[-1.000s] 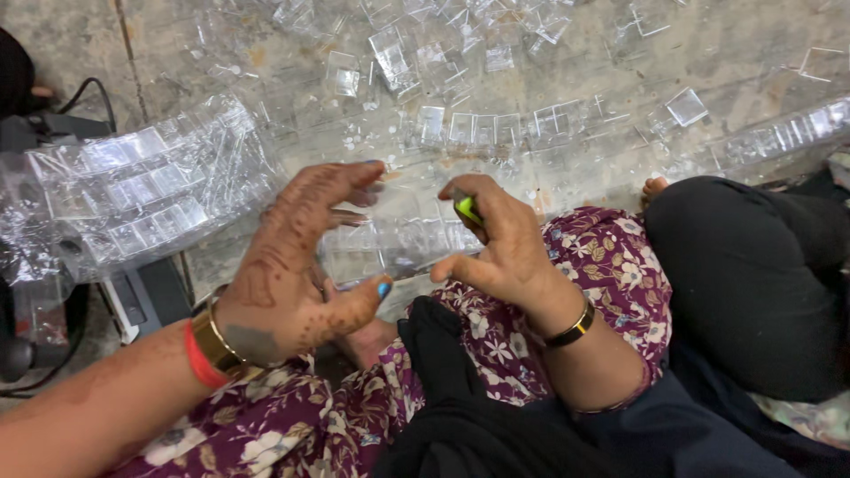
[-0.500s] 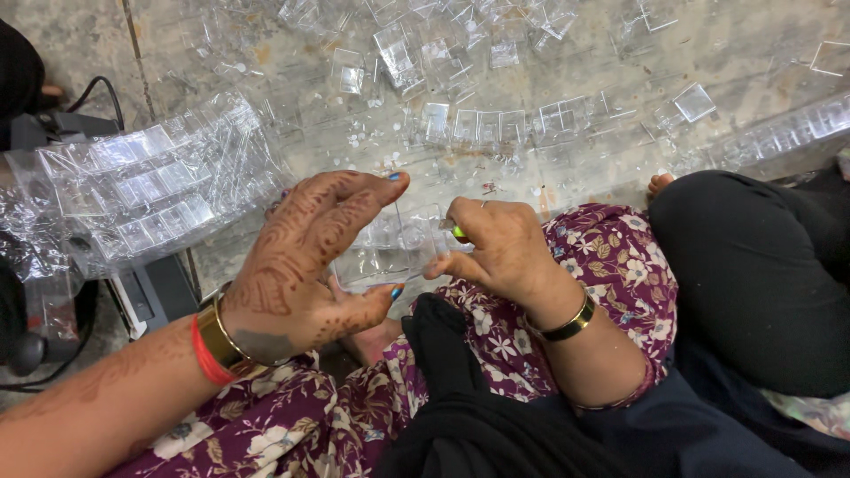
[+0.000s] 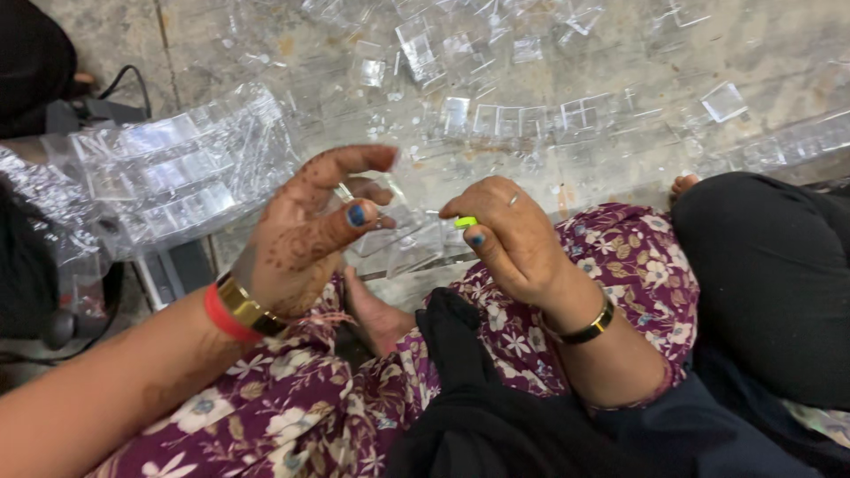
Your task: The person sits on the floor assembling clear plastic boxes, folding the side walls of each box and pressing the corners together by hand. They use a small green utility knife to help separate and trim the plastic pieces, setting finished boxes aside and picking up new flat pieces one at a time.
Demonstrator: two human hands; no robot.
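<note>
The left hand (image 3: 305, 232), patterned with henna and wearing a gold and a red bangle at the wrist, is raised over the lap with its fingers spread apart and curved, thumb pointing toward the other hand; its fingertips touch a small clear plastic box (image 3: 403, 232) that sits between the two hands, though how firmly it is gripped cannot be told. The right hand (image 3: 513, 239) is curled together, thumb and forefinger pinched on a small bright green piece (image 3: 466, 222) right at the near edge of that clear box. Both hands hover above a purple floral garment (image 3: 620, 257) across the knees, with a black cloth (image 3: 469, 354) lying in the lap below. On the stone floor (image 3: 779, 53) ahead, many more clear plastic boxes (image 3: 522, 119) are scattered, some in a row. To the left, a bag of stacked clear boxes (image 3: 168, 177) rests near a black cable (image 3: 124, 78)
</note>
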